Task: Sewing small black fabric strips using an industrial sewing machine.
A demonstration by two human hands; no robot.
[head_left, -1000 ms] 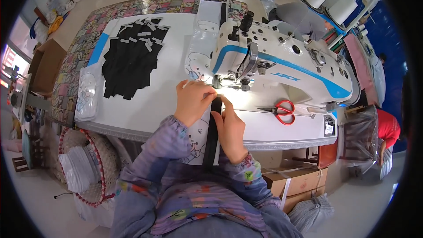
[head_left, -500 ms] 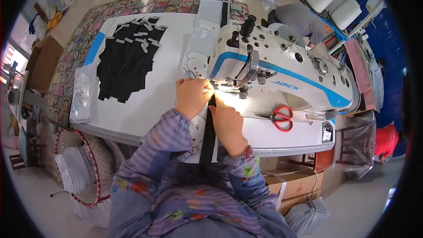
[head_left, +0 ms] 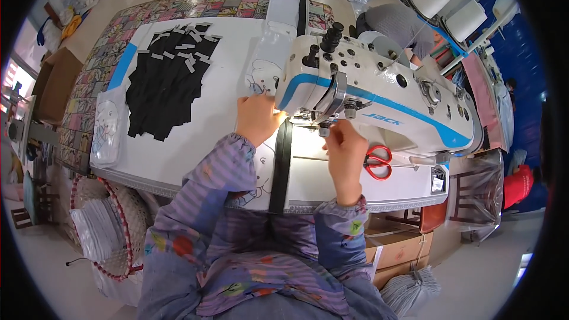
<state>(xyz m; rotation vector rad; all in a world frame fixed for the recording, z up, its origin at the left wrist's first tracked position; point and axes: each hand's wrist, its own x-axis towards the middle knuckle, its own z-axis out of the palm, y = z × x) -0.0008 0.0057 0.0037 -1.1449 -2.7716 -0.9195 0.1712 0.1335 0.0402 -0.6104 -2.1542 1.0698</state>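
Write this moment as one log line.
left hand: on printed cloth; right hand: near sewing machine; black strip: on cloth; scissors: on table

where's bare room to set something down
Widest: white tabletop between the pile of black fabric strips and the left hand. Smaller: between red-handled scissors and front edge. Crowded: the needle end of the white-and-blue sewing machine, with the right hand and long black strip.

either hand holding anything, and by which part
Cannot tell: the left hand is by the upper part of the black strip, grip unclear; the right hand is curled, any contents hidden.
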